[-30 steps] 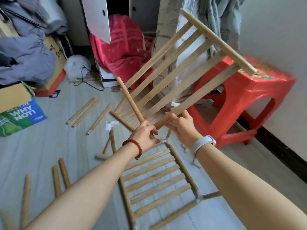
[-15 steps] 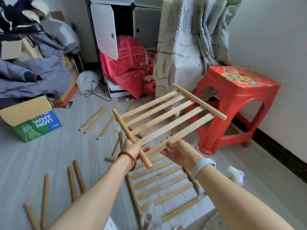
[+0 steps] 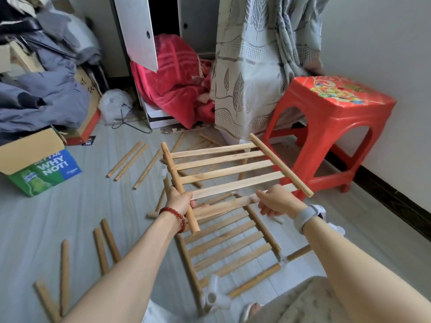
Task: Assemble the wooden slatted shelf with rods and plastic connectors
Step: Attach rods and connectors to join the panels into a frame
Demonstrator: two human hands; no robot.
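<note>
I hold a wooden slatted panel [image 3: 224,170] level in the air over the floor. My left hand [image 3: 178,201] grips its left side rod near the near end. My right hand [image 3: 277,201] grips the nearest slat toward the right side. Below it a second slatted panel [image 3: 228,245] lies on the floor with white plastic connectors [image 3: 213,297] at its near corner and another [image 3: 283,261] at its right corner, short rods plugged in. Loose wooden rods [image 3: 127,162] lie scattered on the floor to the left.
A red plastic stool [image 3: 331,127] stands right of the panel, by the wall. A curtain [image 3: 254,66] hangs behind. A green cardboard box [image 3: 44,169] and piled clothes sit at the left. More rods [image 3: 105,243] lie near my left arm.
The held panel has come down from a steep upward tilt to nearly level, lower and nearer the floor panel. Both hands kept hold of it.
</note>
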